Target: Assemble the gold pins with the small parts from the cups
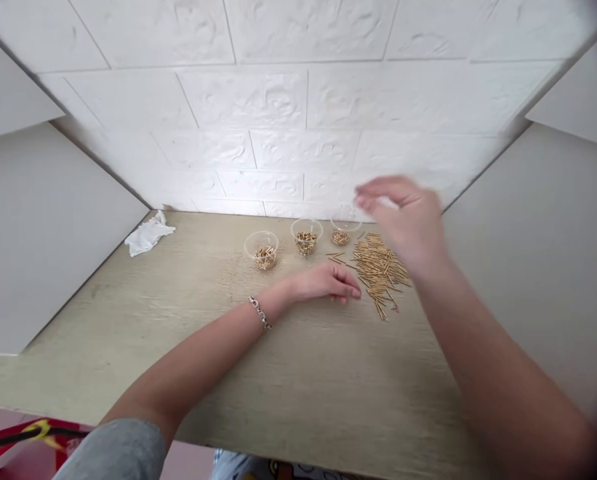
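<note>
My left hand (328, 283) rests low over the table, fingers curled in a pinch at the left edge of a pile of thin gold-coloured metal pins (378, 267). What its fingertips hold, if anything, is too small to make out. Raised above the pile, my right hand (408, 220) is slightly blurred; thumb and forefinger come together, and I cannot see what is between them. Behind the hands stand three clear plastic cups: a left cup (261, 244), a middle cup (307, 230) and a right cup (347, 219) partly behind my right fingers. Small gold-coloured parts lie in each.
A crumpled white tissue (149, 233) lies at the table's back left. Tiny bits are scattered left of the left cup. A white brick-patterned wall (278, 100) closes off the back, with a grey panel (53, 233) at left and another grey panel (543, 253) at right.
</note>
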The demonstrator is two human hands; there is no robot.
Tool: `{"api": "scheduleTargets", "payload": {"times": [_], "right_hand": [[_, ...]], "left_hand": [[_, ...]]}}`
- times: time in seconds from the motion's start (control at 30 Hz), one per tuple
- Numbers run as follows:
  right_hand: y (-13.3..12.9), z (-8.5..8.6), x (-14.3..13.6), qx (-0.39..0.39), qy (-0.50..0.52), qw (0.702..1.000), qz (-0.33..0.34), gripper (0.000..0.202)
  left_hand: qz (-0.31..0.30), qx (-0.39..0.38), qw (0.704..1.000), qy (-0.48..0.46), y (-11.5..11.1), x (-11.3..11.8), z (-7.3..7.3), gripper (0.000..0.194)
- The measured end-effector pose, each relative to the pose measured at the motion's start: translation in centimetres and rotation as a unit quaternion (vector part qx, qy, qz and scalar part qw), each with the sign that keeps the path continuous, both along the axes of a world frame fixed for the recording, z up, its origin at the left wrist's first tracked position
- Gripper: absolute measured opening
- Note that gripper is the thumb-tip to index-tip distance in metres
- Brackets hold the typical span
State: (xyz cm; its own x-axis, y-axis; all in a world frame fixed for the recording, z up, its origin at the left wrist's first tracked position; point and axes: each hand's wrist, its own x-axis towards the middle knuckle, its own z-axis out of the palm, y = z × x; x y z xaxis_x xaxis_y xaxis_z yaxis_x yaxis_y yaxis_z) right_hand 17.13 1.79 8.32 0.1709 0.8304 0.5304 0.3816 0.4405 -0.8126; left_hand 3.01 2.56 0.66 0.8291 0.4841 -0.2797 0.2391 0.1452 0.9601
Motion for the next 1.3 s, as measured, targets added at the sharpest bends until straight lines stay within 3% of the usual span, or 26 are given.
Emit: {"api": "scheduleTargets", "payload": {"times": [0.1, 0.23, 0.57, 0.77, 1.0, 1.13, 1.3], "right_hand": [[1.4, -1.2, -0.6, -0.028, -0.122, 0.990, 0.063, 0.003], [2.8, -3.0, -1.4, -0.053, -0.228, 0.968, 0.092, 0.012], [5.3, -4.0, -2.0, -0.102, -0.403, 0.905, 0.084, 0.022], [6.0, -3.4, -2.4, -0.107, -0.436, 0.892, 0.048, 0.024], [7.2, -3.1, -4.6, -0.084, -0.553, 0.825, 0.087, 0.021], [7.6, -2.8, -5.5, -0.124, -0.589, 0.791, 0.108, 0.022], [7.9, -2.6, -5.9, -0.145, -0.601, 0.777, 0.116, 0.018]], "left_hand": [[-0.056, -0.149, 0.987, -0.013, 0.5, -1.3, -0.5, 0.022], [-0.078, -0.236, 0.968, -0.036, 0.4, -2.2, -1.3, 0.032], [-0.079, -0.290, 0.952, -0.051, 0.7, -1.6, -2.2, 0.029], [-0.102, -0.301, 0.946, -0.058, 0.6, -1.3, -2.8, 0.028], [-0.105, -0.324, 0.938, -0.069, 0.6, -1.1, -3.1, 0.028], [-0.108, -0.334, 0.933, -0.078, 0.8, -1.1, -3.2, 0.026], [-0.102, -0.339, 0.932, -0.069, 0.9, -1.1, -2.9, 0.028]]}}
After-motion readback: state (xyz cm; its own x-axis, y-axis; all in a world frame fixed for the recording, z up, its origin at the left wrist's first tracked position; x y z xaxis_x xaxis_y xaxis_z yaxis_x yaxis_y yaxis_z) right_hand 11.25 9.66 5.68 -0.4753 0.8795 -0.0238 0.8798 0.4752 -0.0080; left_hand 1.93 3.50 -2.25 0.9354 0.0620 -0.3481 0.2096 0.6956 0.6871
